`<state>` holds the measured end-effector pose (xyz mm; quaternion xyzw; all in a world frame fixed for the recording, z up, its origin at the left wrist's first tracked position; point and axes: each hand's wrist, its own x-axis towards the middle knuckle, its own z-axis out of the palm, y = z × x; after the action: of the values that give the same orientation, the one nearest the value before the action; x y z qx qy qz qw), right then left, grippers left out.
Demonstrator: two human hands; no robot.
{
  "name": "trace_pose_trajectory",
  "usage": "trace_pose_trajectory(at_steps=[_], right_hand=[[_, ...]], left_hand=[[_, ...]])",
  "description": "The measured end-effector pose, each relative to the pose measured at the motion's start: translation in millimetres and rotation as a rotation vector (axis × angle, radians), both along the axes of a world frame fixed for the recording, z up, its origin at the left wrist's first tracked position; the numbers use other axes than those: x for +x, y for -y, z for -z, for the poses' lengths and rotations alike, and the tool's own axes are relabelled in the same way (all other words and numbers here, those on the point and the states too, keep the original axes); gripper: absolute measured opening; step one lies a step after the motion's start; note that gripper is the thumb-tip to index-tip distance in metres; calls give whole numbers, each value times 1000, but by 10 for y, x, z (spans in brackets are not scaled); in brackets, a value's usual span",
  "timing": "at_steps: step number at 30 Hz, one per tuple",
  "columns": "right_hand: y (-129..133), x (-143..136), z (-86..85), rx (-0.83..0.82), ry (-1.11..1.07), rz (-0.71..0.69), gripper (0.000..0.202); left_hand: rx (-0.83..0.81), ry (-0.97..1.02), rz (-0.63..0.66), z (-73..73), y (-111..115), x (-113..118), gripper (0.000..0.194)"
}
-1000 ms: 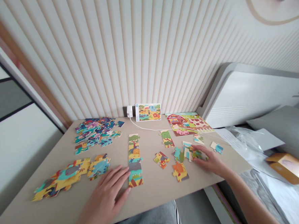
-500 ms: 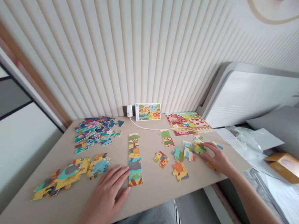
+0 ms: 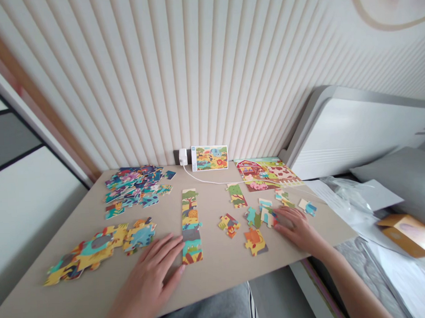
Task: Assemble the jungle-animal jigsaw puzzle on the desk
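My left hand [image 3: 152, 270] lies on the table with its fingers stretched out. Its fingertips touch the left edge of an upright joined strip of jigsaw pieces [image 3: 191, 213], showing a tree and animals. Over the loose pieces on the right is my right hand [image 3: 300, 228], fingers apart, its fingertips at a white and teal jigsaw piece [image 3: 267, 216]. Around it lie a green and cream piece [image 3: 283, 196], a blue and white piece [image 3: 308, 207], a teal and green piece [image 3: 252, 217] and an orange animal piece [image 3: 255, 242]. What lies beneath its palm is hidden.
A picture card [image 3: 210, 158] leans on the wall beside a white charger [image 3: 183, 157] with a cable. At back left is a jigsaw pile [image 3: 138, 182]; joined pieces [image 3: 95, 247] lie front left. A tree piece [image 3: 237, 196], a lion piece [image 3: 229, 224] and a farm picture [image 3: 267, 174] are rightward.
My right hand has moved left, off the green and cream piece to the white and teal piece. The blue and white piece shows more fully. My left hand has stayed in place.
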<state>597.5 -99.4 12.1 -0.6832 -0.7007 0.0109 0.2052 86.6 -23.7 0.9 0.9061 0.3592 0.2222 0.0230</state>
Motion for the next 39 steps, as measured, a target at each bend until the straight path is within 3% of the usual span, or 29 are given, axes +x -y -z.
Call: trace_pose_trajectory(at_steps=[7, 13, 19, 22, 27, 29, 33, 39], right_hand=[[34, -83, -18, 15, -5, 19, 47], [70, 125, 89, 142, 91, 274, 48], [96, 92, 165, 122, 101, 327, 44], [99, -58, 116, 166, 112, 287, 41], [86, -510, -83, 144, 77, 9, 31], [68, -714, -148, 134, 57, -43, 29], [2, -980, -156, 165, 15, -4, 29], [-55, -1033, -63, 140, 21, 12, 30]], left_hand=[[1, -28, 2, -9, 5, -1, 52], [10, -32, 2, -10, 8, 7, 52], [12, -56, -1, -5, 9, 0, 52], [7, -48, -5, -12, 14, 0, 53], [-1, -53, -5, -26, 17, 3, 52], [-3, -51, -2, -32, 16, 4, 52], [-11, -46, 1, -42, 16, 3, 52], [-7, -28, 3, -36, 17, 4, 51]])
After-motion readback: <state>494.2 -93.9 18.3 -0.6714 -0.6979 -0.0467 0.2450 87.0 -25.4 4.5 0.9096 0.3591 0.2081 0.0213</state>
